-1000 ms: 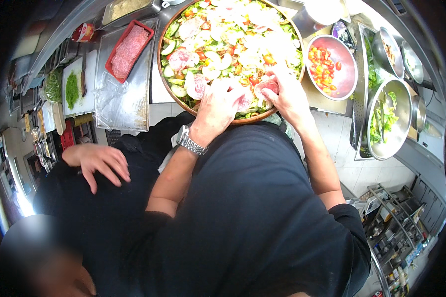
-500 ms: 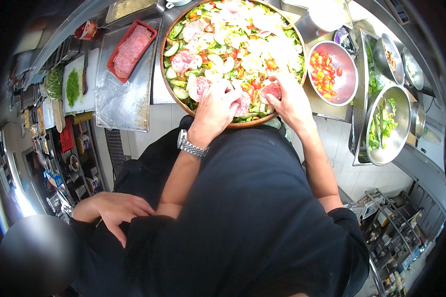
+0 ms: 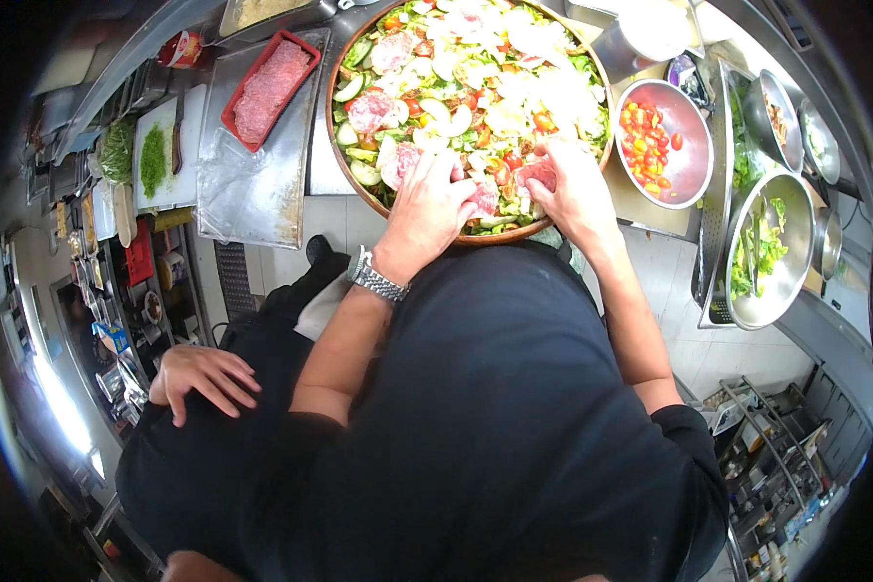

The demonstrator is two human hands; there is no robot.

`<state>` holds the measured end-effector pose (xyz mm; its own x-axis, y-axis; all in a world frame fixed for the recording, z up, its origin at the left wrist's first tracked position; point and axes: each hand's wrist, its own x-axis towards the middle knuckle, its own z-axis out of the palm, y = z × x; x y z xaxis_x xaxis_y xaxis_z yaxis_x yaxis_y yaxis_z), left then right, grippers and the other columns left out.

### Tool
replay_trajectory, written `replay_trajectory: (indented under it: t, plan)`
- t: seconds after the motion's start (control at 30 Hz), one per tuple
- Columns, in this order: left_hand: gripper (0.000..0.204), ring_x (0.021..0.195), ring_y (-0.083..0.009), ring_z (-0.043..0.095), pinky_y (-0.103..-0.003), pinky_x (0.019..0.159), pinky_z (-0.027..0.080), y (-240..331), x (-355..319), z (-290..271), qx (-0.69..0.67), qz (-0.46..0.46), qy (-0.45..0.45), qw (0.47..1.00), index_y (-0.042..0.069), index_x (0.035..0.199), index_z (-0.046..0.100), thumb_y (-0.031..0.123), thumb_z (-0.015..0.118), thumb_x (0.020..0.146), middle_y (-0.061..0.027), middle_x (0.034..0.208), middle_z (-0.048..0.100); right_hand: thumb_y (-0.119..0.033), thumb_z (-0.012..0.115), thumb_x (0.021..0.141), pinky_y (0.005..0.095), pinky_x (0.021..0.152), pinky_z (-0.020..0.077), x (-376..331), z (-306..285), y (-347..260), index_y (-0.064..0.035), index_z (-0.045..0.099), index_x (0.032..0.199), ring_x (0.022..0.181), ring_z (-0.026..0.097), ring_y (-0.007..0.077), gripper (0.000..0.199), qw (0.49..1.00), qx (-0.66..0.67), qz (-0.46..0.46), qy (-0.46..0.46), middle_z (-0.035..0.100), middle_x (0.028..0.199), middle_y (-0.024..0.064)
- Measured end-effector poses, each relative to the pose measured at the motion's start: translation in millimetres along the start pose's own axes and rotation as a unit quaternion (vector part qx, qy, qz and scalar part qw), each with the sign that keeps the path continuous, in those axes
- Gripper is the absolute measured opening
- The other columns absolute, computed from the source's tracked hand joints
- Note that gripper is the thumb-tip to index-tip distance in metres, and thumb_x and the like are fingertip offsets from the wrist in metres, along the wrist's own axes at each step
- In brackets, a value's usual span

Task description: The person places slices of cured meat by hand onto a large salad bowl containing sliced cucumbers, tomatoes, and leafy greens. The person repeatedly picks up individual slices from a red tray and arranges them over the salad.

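A large round wooden bowl (image 3: 336,145) in front of me is full of salad: greens, cucumber slices, cut tomatoes and pale shavings. Several salami slices lie on top, one of them a salami slice (image 3: 369,113) on the left side. Over the near part of the salad, my right hand (image 3: 574,194) pinches a salami slice (image 3: 535,175) between thumb and fingers. To its left is my left hand (image 3: 425,202), with a metal watch at the wrist. Its curled fingertips close at the edge of another salami slice (image 3: 483,200), and its back partly covers a salami slice (image 3: 400,167).
Left of the bowl, a red tray (image 3: 268,92) of sliced salami rests on a metal sheet pan (image 3: 252,194). A white board (image 3: 186,145) holds chopped greens. On the right stand metal bowls of cut tomatoes (image 3: 648,144) and lettuce (image 3: 768,247). A co-worker's hand (image 3: 202,380) is at lower left.
My hands keep nearly the same places over the salad, with the salami slice still in my right hand. The co-worker at my left has shifted away from me. The view has turned slightly.
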<state>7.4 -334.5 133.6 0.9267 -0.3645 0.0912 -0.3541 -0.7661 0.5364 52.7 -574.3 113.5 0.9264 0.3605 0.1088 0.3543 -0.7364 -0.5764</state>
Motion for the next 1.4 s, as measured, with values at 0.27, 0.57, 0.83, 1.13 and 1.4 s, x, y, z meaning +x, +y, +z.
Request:
replay_trajectory:
  t: [0.27,0.57,0.83,1.13,1.4]
  plan:
    - [0.017,0.099,-0.03,0.058,-0.044,0.09,0.049,-1.8,-1.4,-2.7,-0.031,0.021,0.012,0.999,0.005,0.096,0.071,0.013,0.079,0.083,-0.0108,0.103,0.062,-0.012,0.081,0.083,0.0409,0.096,0.053,-1.4,-12.9,-3.3,-0.0031,0.062,0.124,0.104,0.067,0.032,0.045,1.0,0.029,0.007,0.0,0.067,0.115,0.0161]
    - [0.023,0.102,-0.0308,0.06,-0.045,0.091,0.051,13.1,8.7,-5.0,-0.082,-0.018,0.096,0.992,0.007,0.106,0.074,0.017,0.079,0.086,-0.0122,0.102,0.062,-0.008,0.075,0.087,0.0388,0.083,0.0582,-3.5,-25.0,-6.5,-0.0029,0.062,0.12,0.086,0.072,0.031,0.036,0.997,0.074,0.039,0.002,0.072,0.097,0.0158]
    - [0.018,0.096,-0.0281,0.057,-0.043,0.088,0.048,31.1,46.7,42.5,0.001,0.102,0.1,0.99,0.013,0.104,0.076,0.024,0.077,0.089,-0.0092,0.099,0.06,-0.007,0.065,0.093,0.0382,0.083,0.0585,-2.3,-39.1,0.0,-0.0019,0.068,0.116,0.09,0.074,0.0298,0.024,0.996,0.073,0.036,-0.019,0.075,0.097,0.0154]
    - [0.013,0.094,-0.0275,0.056,-0.043,0.086,0.047,24.7,45.1,45.6,0.012,0.102,0.082,0.991,0.012,0.1,0.073,0.02,0.074,0.09,-0.008,0.095,0.059,-0.015,0.069,0.092,0.04,0.079,0.0571,40.7,-33.7,36.2,-0.007,0.071,0.113,0.09,0.072,0.0298,0.023,0.995,-0.016,-0.094,0.03,0.072,0.094,0.0151]
    - [0.014,0.094,-0.027,0.056,-0.043,0.085,0.047,24.1,43.6,46.1,0.019,0.094,0.071,0.993,0.013,0.103,0.074,0.02,0.074,0.09,-0.0073,0.095,0.059,-0.022,0.071,0.087,0.0443,0.076,0.0557,43.0,-40.5,48.7,-0.0002,0.07,0.096,0.083,0.071,0.0348,0.023,0.998,-0.059,-0.001,-0.002,0.072,0.089,0.0187]
